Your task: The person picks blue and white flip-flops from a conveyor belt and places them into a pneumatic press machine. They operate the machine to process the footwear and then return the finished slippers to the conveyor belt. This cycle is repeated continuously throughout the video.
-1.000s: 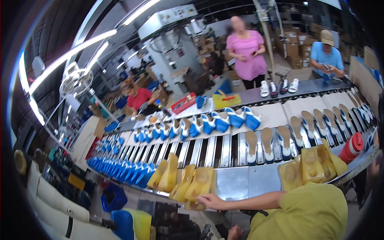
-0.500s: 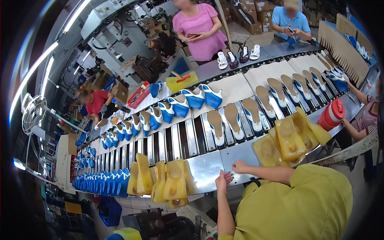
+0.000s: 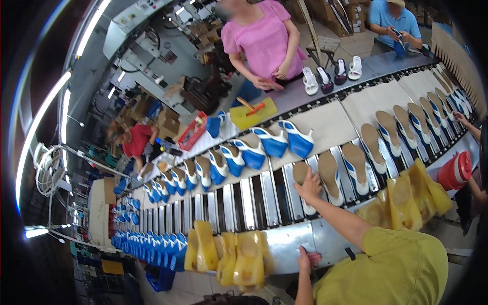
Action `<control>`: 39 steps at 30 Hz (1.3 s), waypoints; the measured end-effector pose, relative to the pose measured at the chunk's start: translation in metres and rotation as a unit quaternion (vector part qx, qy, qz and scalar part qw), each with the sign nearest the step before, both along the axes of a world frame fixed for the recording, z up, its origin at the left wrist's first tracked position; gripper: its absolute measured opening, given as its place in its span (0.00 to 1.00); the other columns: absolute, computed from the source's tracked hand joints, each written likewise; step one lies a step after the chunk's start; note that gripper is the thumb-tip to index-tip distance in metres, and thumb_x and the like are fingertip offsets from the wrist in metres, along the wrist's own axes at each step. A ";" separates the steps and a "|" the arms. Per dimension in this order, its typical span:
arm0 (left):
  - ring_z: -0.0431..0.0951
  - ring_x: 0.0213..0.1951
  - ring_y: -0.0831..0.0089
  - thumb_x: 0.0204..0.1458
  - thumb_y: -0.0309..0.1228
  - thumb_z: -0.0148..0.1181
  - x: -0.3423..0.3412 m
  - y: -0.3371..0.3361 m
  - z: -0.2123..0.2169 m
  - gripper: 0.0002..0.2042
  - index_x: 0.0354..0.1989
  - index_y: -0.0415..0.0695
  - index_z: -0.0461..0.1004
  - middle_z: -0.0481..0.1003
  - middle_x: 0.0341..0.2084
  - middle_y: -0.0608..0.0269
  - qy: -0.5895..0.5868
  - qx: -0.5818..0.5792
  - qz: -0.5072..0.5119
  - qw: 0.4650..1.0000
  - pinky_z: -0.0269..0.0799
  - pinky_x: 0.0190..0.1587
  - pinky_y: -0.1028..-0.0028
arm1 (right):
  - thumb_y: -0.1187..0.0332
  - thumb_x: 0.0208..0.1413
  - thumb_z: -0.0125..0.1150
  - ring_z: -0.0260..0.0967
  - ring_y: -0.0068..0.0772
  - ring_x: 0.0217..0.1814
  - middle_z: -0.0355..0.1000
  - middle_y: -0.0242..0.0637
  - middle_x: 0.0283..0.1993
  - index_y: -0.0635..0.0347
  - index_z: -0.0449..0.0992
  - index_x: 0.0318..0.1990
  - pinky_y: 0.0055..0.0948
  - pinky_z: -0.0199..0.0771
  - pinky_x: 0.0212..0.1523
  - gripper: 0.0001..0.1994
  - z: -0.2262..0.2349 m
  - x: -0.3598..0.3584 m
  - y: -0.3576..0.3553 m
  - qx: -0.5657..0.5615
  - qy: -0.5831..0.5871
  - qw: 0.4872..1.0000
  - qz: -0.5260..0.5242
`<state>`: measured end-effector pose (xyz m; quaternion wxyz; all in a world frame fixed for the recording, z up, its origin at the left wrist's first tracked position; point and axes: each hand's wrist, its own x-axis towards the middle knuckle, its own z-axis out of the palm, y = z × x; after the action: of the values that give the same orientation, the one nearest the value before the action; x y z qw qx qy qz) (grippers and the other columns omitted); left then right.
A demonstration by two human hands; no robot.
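Observation:
My right hand (image 3: 309, 187) reaches over the conveyor and closes across the nearest end of a blue-and-white wedge sandal (image 3: 300, 172) with a tan insole; part of the sandal is hidden under the hand. Beside it, two similar sandals, a middle one (image 3: 331, 178) and a right one (image 3: 355, 168), lie in the same row. Lower down, over the metal table edge, my left hand (image 3: 308, 258) is held with its fingers extended and nothing in it.
Translucent yellow rubber moulds sit along the near edge, a left group (image 3: 249, 259) and a right group (image 3: 409, 201). A red jug (image 3: 455, 170) stands at the right. Slatted conveyor (image 3: 244, 195) carries more sandals. Across it stands a person in pink (image 3: 264, 43); others work nearby.
My right hand has moved from the metal edge forward onto the leftmost sandal of the near row. My left hand stays low by the edge. The view has shifted, and the person in pink lowered their hands.

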<state>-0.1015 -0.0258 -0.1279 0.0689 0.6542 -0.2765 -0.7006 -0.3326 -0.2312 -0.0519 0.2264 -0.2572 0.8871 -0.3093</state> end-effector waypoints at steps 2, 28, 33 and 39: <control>0.84 0.26 0.65 0.59 0.69 0.25 -0.002 -0.003 0.006 0.48 0.34 0.30 0.80 0.82 0.29 0.50 -0.008 0.005 -0.001 1.000 0.76 0.26 0.76 | 0.53 0.41 0.77 0.59 0.60 0.64 0.48 0.53 0.70 0.40 0.40 0.74 0.57 0.66 0.57 0.57 0.007 -0.010 -0.021 0.083 -0.019 0.996 0.017; 0.63 0.64 0.45 0.63 0.54 0.46 -0.030 -0.054 0.108 0.37 0.71 0.40 0.49 0.61 0.65 0.46 0.444 0.026 0.161 0.881 0.59 0.67 0.45 | 0.59 0.37 0.80 0.58 0.50 0.66 0.56 0.54 0.63 0.57 0.47 0.72 0.39 0.60 0.67 0.56 0.084 -0.018 0.068 -0.358 -0.122 0.916 0.129; 0.65 0.62 0.39 0.55 0.46 0.56 -0.007 -0.056 0.126 0.39 0.70 0.38 0.50 0.63 0.63 0.46 0.514 -0.045 0.206 0.831 0.61 0.65 0.42 | 0.54 0.42 0.79 0.53 0.43 0.72 0.56 0.51 0.69 0.62 0.44 0.73 0.36 0.55 0.69 0.57 0.083 0.014 0.109 -0.328 -0.406 0.837 0.166; 0.71 0.58 0.47 0.59 0.42 0.54 0.026 -0.038 0.157 0.31 0.67 0.37 0.57 0.68 0.58 0.47 0.291 -0.172 0.198 0.920 0.71 0.60 0.48 | 0.47 0.46 0.70 0.58 0.62 0.64 0.54 0.64 0.66 0.60 0.53 0.70 0.49 0.62 0.63 0.47 -0.020 -0.075 0.063 -0.096 0.058 0.994 -0.001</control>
<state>-0.0759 -0.0643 0.0293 0.3955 0.4405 -0.2252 -0.7738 -0.4075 -0.1680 -0.0718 0.1483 -0.2947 0.8654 -0.3772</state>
